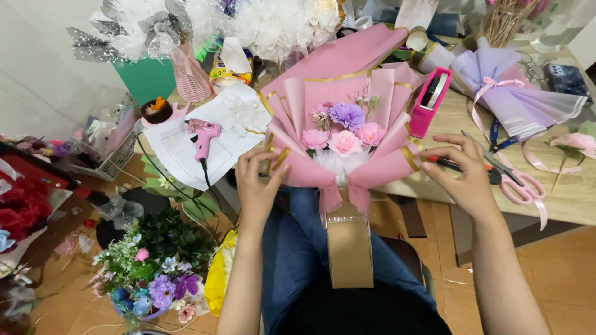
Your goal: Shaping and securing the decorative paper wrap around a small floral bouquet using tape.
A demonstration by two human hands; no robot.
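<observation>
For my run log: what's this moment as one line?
left hand: touching bouquet wrap, left edge | right hand: touching wrap, right edge | bouquet: over lap, leaning on table | nearby: scissors, glue gun

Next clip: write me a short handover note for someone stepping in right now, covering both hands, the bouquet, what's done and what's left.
Left hand: fingers on the bouquet wrap's left edge.
Right hand: fingers at the wrap's right edge.
Bouquet: on the lap, leaning on the table; brown handle toward the body.
Done: flowers set in, pink wrap folded round and gathered at the neck.
Left: wrap edges apparently being adjusted; no ribbon visible at the neck.
Nearby: glue gun, scissors.
</observation>
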